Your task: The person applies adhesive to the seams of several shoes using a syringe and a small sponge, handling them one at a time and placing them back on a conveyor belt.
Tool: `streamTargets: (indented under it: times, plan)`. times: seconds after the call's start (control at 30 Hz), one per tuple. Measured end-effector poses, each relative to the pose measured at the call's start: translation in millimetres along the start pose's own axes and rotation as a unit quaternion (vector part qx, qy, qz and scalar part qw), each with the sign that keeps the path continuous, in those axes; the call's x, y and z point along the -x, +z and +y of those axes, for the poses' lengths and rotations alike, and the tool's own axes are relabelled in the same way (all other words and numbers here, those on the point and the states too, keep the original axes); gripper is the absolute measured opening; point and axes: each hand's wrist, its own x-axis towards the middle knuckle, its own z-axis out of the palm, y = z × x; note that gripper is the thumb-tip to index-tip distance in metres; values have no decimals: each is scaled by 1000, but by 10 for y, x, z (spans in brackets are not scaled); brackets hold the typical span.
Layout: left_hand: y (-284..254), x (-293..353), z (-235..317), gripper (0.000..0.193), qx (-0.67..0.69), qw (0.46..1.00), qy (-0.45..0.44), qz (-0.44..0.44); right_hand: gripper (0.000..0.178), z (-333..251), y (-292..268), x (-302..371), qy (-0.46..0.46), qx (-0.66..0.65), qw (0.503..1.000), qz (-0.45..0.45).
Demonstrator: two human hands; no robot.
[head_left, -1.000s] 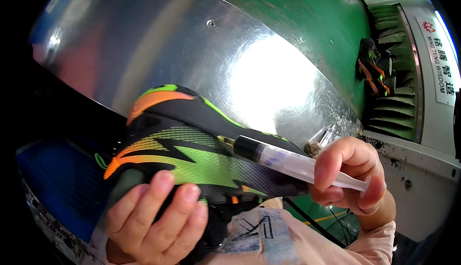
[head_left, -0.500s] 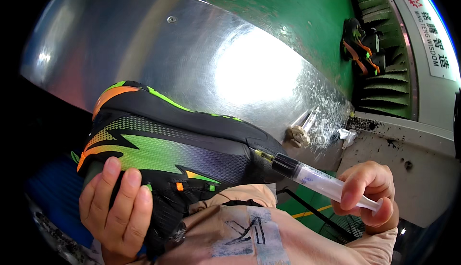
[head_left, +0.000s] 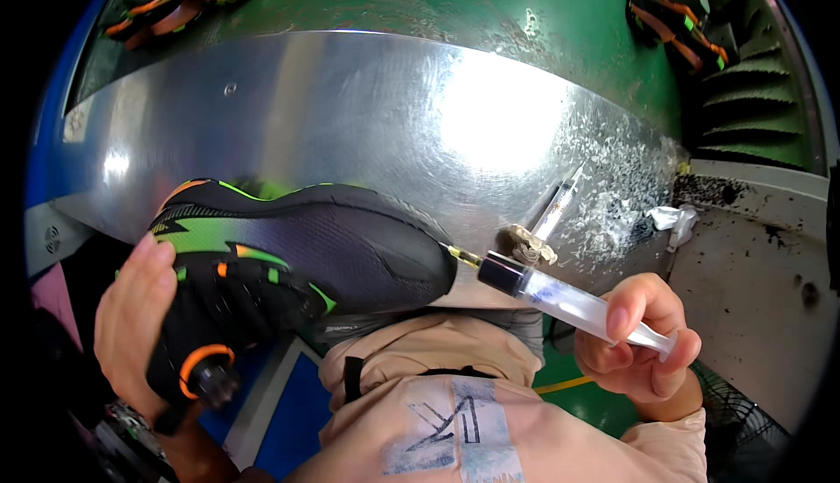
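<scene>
The person's left hand (head_left: 140,308) is clamped on the heel end of a black athletic sneaker (head_left: 306,229), its fingers bent close together over the side by the collar. The sneaker is tilted on its side in front of the torso, by the near edge of a shiny metal worktop (head_left: 350,115), with its toe pointing right. Its upper runs from green to dark purple, with orange accents.

The right hand (head_left: 643,330) is partly closed, its thumb and fingers curled around the rear of a plastic syringe (head_left: 564,299), by the plunger. The syringe points left, dark at the front and clear behind; its needle reaches the edge of the toe, though contact cannot be told for sure. The two hands are well apart.

Small blue markings on the barrel are too blurred to read. A pale blue patch (head_left: 411,461) on the beige shirt (head_left: 359,448) bears dark angular strokes.

A second syringe (head_left: 558,207) lies on the worktop beside a crumpled beige cloth (head_left: 529,245).
</scene>
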Motion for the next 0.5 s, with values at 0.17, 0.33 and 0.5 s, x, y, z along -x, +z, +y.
streamTargets:
  times: [0.17,0.33,0.5]
  plan:
    - [0,-591,-198,75,15,995,2,-98,77,250,-96,-76,7,-73,995,61]
    - [-70,-711,-70,73,-55,996,-3,-70,75,430,-193,-98,-65,-112,990,62]
    - [-156,-674,299,78,-54,983,-119,-129,73,468,-222,-163,-115,-112,986,35]
